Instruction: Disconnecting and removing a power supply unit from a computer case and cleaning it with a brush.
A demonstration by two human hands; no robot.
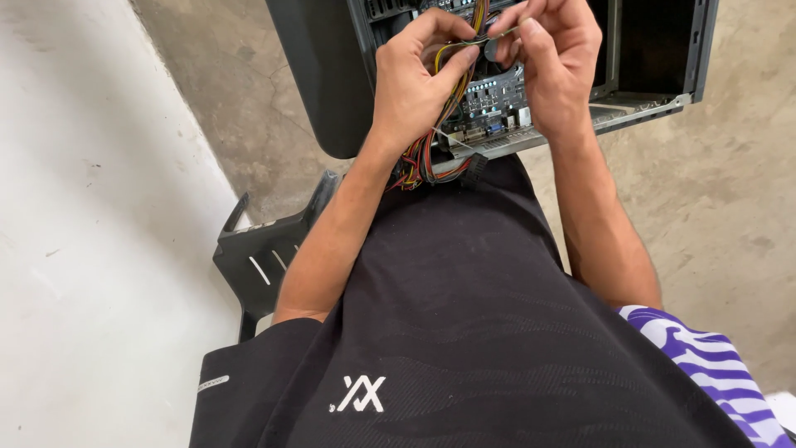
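An open black computer case (655,58) rests at the top of the head view, its circuit board (493,95) exposed. A bundle of yellow, red and black wires (427,149) runs from inside it down past my left wrist. My left hand (414,79) pinches part of this bundle between thumb and fingers. Just right of it, my right hand (551,50) grips a thin wire or tie at the same spot, fingers closed. Both hands hover over the board and hide part of it.
I sit on a dark plastic chair (265,257), wearing a black shirt and striped purple-and-white shorts (705,357). A white wall (91,232) runs along the left. Bare concrete floor (721,199) lies to the right and behind the case.
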